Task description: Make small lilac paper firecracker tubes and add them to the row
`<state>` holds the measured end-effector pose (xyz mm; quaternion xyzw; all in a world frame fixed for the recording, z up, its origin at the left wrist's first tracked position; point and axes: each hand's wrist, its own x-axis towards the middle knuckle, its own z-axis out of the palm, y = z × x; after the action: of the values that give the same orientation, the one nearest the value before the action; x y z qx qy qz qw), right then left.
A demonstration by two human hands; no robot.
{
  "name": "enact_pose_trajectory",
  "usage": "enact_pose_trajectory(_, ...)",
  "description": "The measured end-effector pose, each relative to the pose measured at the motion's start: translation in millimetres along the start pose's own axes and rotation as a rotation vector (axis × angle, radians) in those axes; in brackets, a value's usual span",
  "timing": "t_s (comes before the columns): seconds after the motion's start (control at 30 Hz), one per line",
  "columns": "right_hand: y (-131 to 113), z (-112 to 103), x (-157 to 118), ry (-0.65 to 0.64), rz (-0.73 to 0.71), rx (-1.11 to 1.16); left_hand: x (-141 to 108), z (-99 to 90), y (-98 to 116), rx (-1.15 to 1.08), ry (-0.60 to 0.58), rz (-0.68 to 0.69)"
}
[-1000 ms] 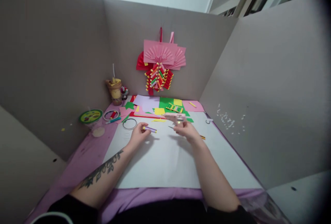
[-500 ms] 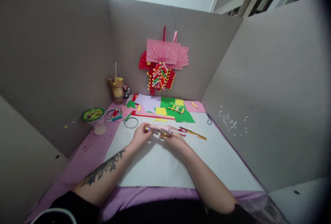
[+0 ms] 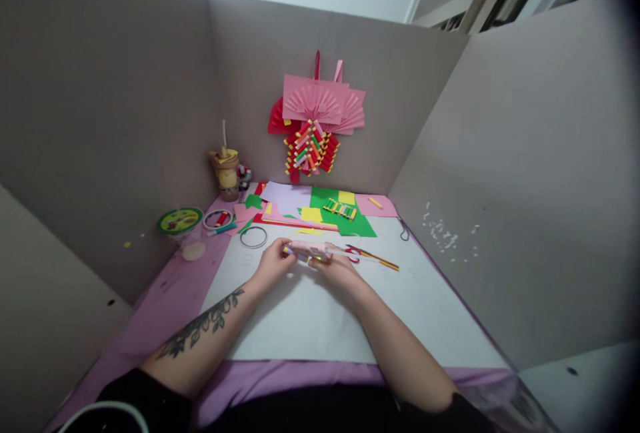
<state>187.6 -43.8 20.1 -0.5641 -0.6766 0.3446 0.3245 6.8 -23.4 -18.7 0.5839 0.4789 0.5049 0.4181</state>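
My right hand (image 3: pixel 337 267) is closed around a pale pink glue gun (image 3: pixel 310 247), with a thin whitish stick jutting out behind it to the right. At the gun's left end, my left hand (image 3: pixel 276 258) pinches a small lilac paper roll (image 3: pixel 301 258) with a yellow end. Fingers and gun hide part of the roll, and I cannot tell whether the nozzle touches it. Just right of my right hand lie red-handled scissors (image 3: pixel 354 257) and a yellow-and-black pencil (image 3: pixel 390 265) on the white sheet (image 3: pixel 320 326).
Behind my hands lie a tape ring (image 3: pixel 253 237), green paper (image 3: pixel 363 226) bearing a row of yellow-ended rolls (image 3: pixel 340 209), and lilac paper (image 3: pixel 287 198). A green-lidded tub (image 3: pixel 180 220) and a drink cup (image 3: pixel 229 176) stand left. Pink paper fans (image 3: pixel 317 99) hang on the grey back panel (image 3: pixel 400 86).
My hands, the glue gun and the paper roll have stayed almost in place, with only a slight shift of the fingers and the whitish stick.
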Motion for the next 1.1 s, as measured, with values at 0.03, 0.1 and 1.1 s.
enact_pose_trajectory(0.03,0.9,0.3,0.5,0.002,-0.003,0.002,0.1,-0.1,-1.3,0.012,0.001,0.007)
enact_pose_trajectory(0.1,2.3,0.8,1.3,0.007,-0.007,0.006,0.1,-0.3,-3.5,0.041,0.005,0.024)
enact_pose_trajectory(1.1,2.5,0.3,2.4,0.012,0.029,0.042,-0.6,-2.5,-0.2,0.002,0.042,-0.004)
